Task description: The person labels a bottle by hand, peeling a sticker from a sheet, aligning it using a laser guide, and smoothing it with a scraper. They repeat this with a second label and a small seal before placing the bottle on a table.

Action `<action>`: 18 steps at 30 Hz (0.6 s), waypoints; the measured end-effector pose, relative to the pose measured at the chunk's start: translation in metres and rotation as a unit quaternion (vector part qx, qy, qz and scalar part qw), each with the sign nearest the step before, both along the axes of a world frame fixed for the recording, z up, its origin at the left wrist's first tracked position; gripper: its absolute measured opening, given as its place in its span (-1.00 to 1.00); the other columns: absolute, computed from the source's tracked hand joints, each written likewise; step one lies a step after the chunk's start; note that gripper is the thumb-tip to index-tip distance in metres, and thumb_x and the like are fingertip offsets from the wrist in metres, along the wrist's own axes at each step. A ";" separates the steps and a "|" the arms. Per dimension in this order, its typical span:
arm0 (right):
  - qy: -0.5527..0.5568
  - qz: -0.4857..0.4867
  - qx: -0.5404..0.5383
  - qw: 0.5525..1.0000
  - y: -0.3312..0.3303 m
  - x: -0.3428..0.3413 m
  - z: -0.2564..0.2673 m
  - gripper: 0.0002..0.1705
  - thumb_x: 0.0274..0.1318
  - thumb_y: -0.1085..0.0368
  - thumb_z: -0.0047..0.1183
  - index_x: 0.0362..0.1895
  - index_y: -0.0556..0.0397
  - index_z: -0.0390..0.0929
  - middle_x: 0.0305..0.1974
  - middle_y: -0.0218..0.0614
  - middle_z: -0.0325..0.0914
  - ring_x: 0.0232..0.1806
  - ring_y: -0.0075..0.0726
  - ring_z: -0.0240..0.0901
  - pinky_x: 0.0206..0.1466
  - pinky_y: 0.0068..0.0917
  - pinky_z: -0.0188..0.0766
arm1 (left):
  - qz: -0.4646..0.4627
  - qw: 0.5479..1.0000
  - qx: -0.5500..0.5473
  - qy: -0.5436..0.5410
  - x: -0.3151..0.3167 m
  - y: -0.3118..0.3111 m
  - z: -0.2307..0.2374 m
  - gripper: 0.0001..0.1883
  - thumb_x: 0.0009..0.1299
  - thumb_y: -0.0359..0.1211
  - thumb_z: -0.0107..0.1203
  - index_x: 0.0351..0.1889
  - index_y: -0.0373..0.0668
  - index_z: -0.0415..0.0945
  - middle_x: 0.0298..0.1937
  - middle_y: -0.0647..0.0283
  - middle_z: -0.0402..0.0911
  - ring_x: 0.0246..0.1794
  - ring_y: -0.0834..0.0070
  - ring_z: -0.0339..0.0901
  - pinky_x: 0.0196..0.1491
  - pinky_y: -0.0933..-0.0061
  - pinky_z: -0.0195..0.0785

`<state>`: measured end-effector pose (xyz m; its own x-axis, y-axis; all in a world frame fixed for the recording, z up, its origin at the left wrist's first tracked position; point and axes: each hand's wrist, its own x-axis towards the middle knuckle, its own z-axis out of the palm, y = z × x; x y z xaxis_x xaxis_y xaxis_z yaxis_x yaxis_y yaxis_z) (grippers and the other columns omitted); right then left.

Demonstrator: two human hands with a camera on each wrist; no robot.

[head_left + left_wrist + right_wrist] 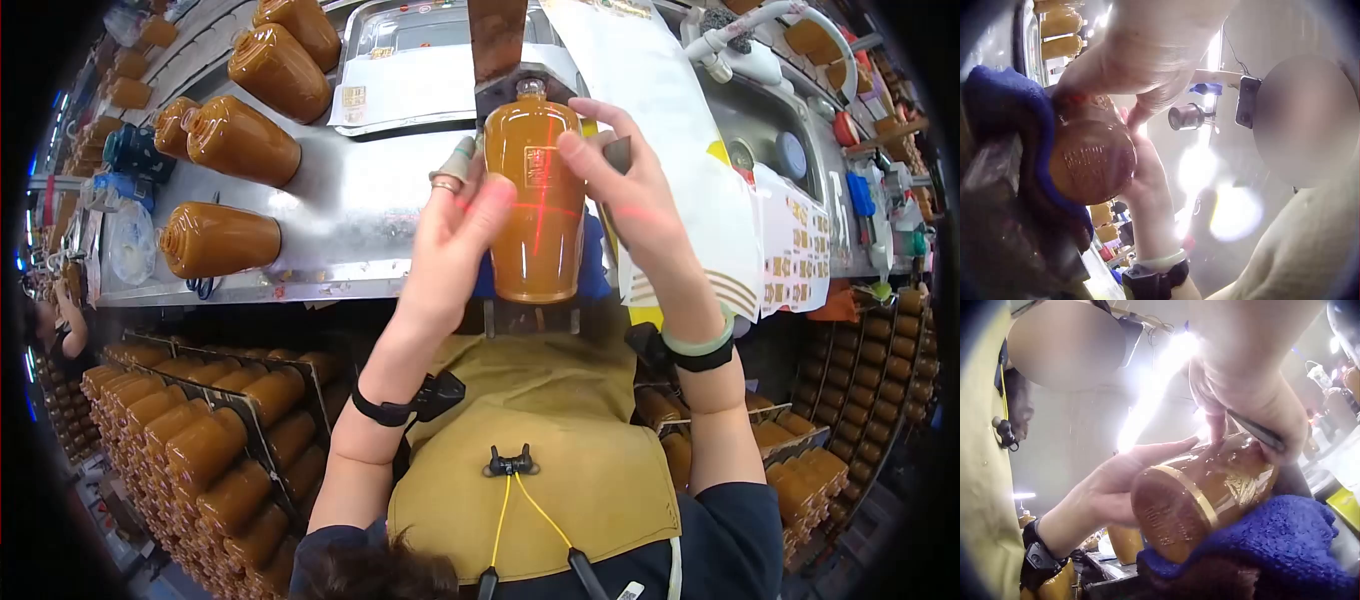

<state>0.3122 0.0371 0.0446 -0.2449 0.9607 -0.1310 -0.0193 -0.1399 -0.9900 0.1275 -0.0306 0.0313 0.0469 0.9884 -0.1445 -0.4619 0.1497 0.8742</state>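
One bottle lies on its side between our left hand and right hand, its neck pointing away from us, on a blue cloth beneath both. Our left hand is partly curled, gripping the bottle's left side with the thumb laid on top; we cannot tell how all its fingers sit. Our right hand is half closed, holding a flat blade, its thumb touching the bottle. Red lines cross between our hands. Left of the left hand, we count five more bottles on the bench; right of the right hand lies a label sheet.
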 end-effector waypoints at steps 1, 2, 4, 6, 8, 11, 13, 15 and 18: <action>0.000 -0.001 -0.004 1.000 0.001 0.004 0.000 -0.23 0.25 0.13 0.39 0.38 0.23 0.35 -0.30 -0.49 0.50 -0.27 -0.67 0.44 -0.24 -0.63 0.41 | -0.001 1.000 -0.004 0.000 -0.004 0.000 -0.003 -0.21 0.65 -0.23 0.09 0.64 -0.40 -0.10 0.60 -0.08 0.18 0.58 0.33 0.21 0.55 0.22 0.14; 0.009 0.002 -0.023 1.000 0.001 0.008 0.000 -0.25 0.27 0.11 0.37 0.38 0.21 0.38 -0.32 -0.53 0.47 -0.28 -0.70 0.41 -0.25 -0.65 0.38 | 0.018 0.999 -0.028 -0.016 -0.008 0.000 -0.004 -0.24 0.69 -0.12 -0.03 0.65 -0.37 -0.10 0.59 -0.07 0.22 0.55 0.28 0.26 0.55 0.20 0.13; 0.005 0.002 -0.050 0.999 0.001 0.012 -0.002 -0.26 0.28 0.05 0.36 0.39 0.16 0.40 -0.35 -0.58 0.43 -0.31 -0.71 0.36 -0.24 -0.68 0.33 | 0.029 0.998 -0.053 0.000 -0.011 -0.001 -0.001 -0.20 0.72 0.10 -0.27 0.65 -0.36 -0.10 0.63 -0.14 0.16 0.58 0.14 0.21 0.60 0.12 -0.02; 0.009 -0.004 -0.036 0.999 -0.001 0.006 -0.007 -0.24 0.27 0.06 0.37 0.39 0.17 0.38 -0.36 -0.58 0.42 -0.31 -0.70 0.35 -0.23 -0.67 0.33 | 0.019 0.999 -0.048 -0.009 -0.010 -0.002 -0.003 -0.23 0.71 0.02 -0.20 0.65 -0.36 -0.08 0.61 -0.10 0.20 0.56 0.19 0.26 0.58 0.14 0.03; 0.015 -0.010 -0.020 1.000 -0.003 0.000 -0.006 -0.22 0.25 0.07 0.38 0.40 0.19 0.37 -0.36 -0.58 0.42 -0.32 -0.70 0.35 -0.23 -0.67 0.32 | 0.008 0.999 -0.042 -0.018 -0.007 -0.001 0.000 -0.26 0.71 -0.06 -0.12 0.64 -0.35 -0.06 0.59 -0.07 0.24 0.53 0.23 0.30 0.56 0.16 0.07; -0.019 -0.015 -0.006 1.000 -0.006 -0.005 -0.001 -0.15 0.20 0.09 0.43 0.41 0.25 0.32 -0.35 -0.54 0.43 -0.32 -0.68 0.36 -0.22 -0.64 0.34 | -0.044 0.998 0.028 0.047 0.003 -0.001 0.004 -0.24 0.57 -0.28 0.22 0.58 -0.34 0.04 0.48 0.02 0.36 0.44 0.36 0.40 0.47 0.22 0.29; -0.071 -0.013 0.012 0.997 -0.007 -0.006 0.001 -0.08 0.14 0.11 0.47 0.42 0.29 0.28 -0.34 -0.50 0.44 -0.30 -0.68 0.38 -0.22 -0.63 0.35 | -0.021 0.998 0.026 0.059 0.008 -0.002 -0.001 -0.17 0.44 -0.44 0.34 0.57 -0.34 0.06 0.44 0.05 0.39 0.39 0.39 0.45 0.39 0.28 0.41; -0.064 -0.007 0.006 0.998 -0.005 -0.005 0.000 -0.08 0.13 0.11 0.47 0.42 0.28 0.29 -0.33 -0.49 0.44 -0.30 -0.67 0.38 -0.23 -0.62 0.36 | -0.021 0.998 0.018 0.061 0.008 -0.003 0.000 -0.15 0.42 -0.43 0.37 0.56 -0.34 0.07 0.41 0.05 0.41 0.38 0.40 0.47 0.38 0.30 0.43; -0.054 -0.004 0.000 0.999 -0.005 -0.005 0.000 -0.07 0.11 0.11 0.49 0.42 0.28 0.30 -0.32 -0.48 0.45 -0.30 -0.66 0.39 -0.24 -0.61 0.36 | -0.018 0.997 0.020 0.077 0.009 -0.004 0.002 -0.16 0.42 -0.42 0.37 0.55 -0.35 0.08 0.41 0.04 0.42 0.37 0.39 0.48 0.36 0.29 0.45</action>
<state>0.3075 0.0319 0.0449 -0.2220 0.9623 -0.1573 0.0872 -0.1410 -0.9862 0.1368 -0.0345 0.0328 0.0624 0.9917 -0.1126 -0.3176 0.1267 0.9397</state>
